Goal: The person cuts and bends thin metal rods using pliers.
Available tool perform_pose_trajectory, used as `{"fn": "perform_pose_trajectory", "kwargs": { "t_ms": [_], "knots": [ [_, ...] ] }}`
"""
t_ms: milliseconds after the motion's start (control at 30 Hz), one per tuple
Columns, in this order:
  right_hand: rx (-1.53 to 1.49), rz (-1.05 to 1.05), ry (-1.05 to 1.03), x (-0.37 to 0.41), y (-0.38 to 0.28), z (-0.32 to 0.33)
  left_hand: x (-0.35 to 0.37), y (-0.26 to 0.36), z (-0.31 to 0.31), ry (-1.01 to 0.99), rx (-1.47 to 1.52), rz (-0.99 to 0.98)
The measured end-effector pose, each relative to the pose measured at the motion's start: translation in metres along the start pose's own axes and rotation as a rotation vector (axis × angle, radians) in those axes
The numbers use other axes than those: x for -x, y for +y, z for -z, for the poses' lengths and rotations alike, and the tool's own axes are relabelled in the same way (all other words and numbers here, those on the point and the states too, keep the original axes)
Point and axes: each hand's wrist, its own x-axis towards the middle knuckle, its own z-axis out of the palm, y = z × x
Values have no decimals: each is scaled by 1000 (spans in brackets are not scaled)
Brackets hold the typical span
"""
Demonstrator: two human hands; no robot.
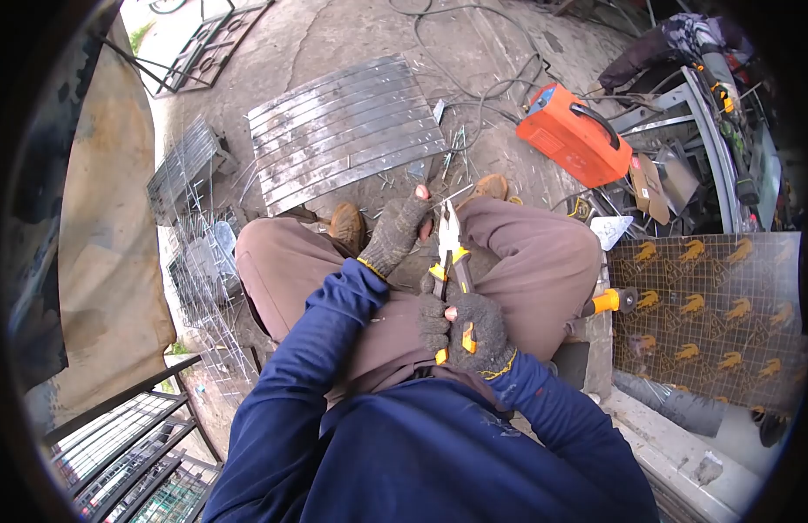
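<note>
My right hand point(473, 336), in a dark grey fingerless glove, is closed around the yellow-and-black handles of a pair of pliers point(449, 231). The pliers point away from me, and their jaws meet a thin metal rod point(456, 193). On the other side, my left hand point(395, 234), gloved alike with bare fingertips, is curled with the rod's near end at its thumb and fingers. Its grip is partly hidden. Both hands are between my bent knees, above my lap.
A slatted metal panel point(343, 131) lies on the concrete ahead. An orange machine with a black handle point(574, 135) stands to the right, cables behind it. Nearer are a patterned board point(709, 322) and a yellow-and-black tool point(608, 302). Wire mesh point(203, 261) is at left.
</note>
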Motion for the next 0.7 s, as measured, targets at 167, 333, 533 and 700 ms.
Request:
{"fn": "perform_pose_trajectory", "kwargs": {
  "t_ms": [167, 333, 533, 700],
  "knots": [
    [92, 82, 125, -1, 7, -13, -3, -11, 1, -41, -40, 15],
    [684, 155, 86, -10, -13, 13, 2, -6, -2, 20, -66, 19],
    [1153, 100, 370, 15, -36, -15, -3, -13, -6, -169, 107, 99],
    [1181, 25, 573, 25, -43, -16, -4, -13, -4, -325, 49, 138]
  ]
}}
